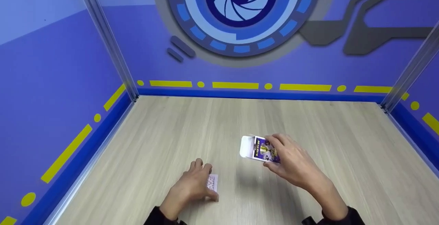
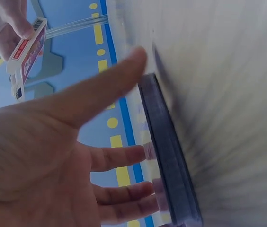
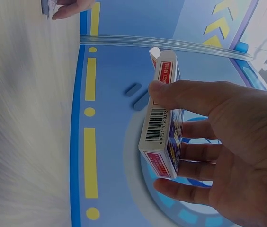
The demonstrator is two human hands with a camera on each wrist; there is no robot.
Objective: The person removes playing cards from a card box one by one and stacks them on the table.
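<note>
A deck of playing cards (image 1: 213, 182) with a patterned back lies on the wooden table, its stacked edge (image 2: 167, 151) dark in the left wrist view. Over its left side reaches my left hand (image 1: 196, 184), thumb at the near end and fingers fairly straight toward the far end, fingertips right by the deck. My right hand (image 1: 291, 156) holds a small purple and white card box (image 1: 263, 149) above the table, thumb on one narrow side and fingers on the other. The box's white end flap (image 1: 246, 146) stands out to the left. A barcode (image 3: 155, 125) shows on its narrow side.
The pale wood table (image 1: 164, 125) is bounded by a blue left wall (image 1: 51, 91), a back wall (image 1: 219, 69) with a round emblem, and a right wall. Metal posts (image 1: 113, 46) stand at the back corners.
</note>
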